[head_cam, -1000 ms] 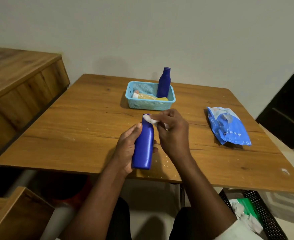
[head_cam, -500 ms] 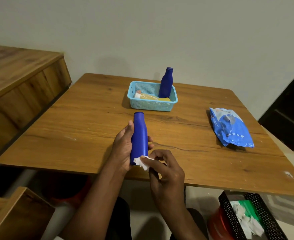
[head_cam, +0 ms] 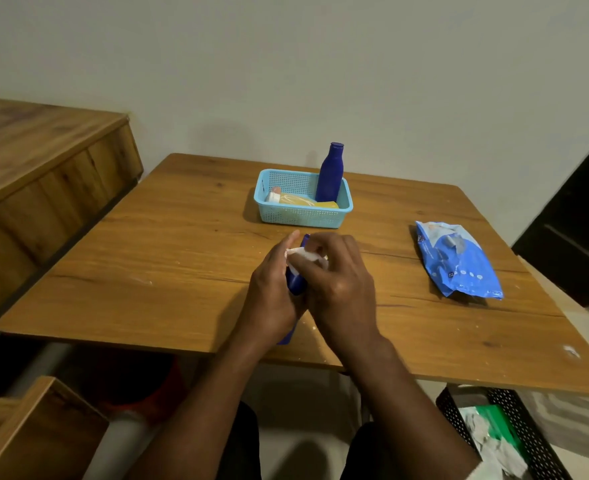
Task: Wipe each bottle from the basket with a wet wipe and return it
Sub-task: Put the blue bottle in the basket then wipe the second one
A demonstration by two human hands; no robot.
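My left hand [head_cam: 272,296] grips a dark blue bottle [head_cam: 296,284] above the near middle of the wooden table [head_cam: 147,271]; the bottle is mostly hidden between my hands. My right hand [head_cam: 338,282] pinches a white wet wipe [head_cam: 301,256] and presses it against the bottle's upper part. Farther back stands a light blue basket [head_cam: 303,216]. Inside it a second blue bottle [head_cam: 329,173] stands upright and a yellow bottle [head_cam: 303,200] with a white cap lies on its side.
A blue wet wipe pack [head_cam: 457,259] lies on the table's right side. A black mesh bin [head_cam: 507,434] with used wipes sits on the floor at lower right. A wooden cabinet [head_cam: 43,168] runs along the left, and a wooden box corner [head_cam: 33,431] is at lower left.
My right hand carried the wipe from the bottle's bottom end up to its upper part. The left hand kept its grip, and the bottle now sits more covered between both hands.
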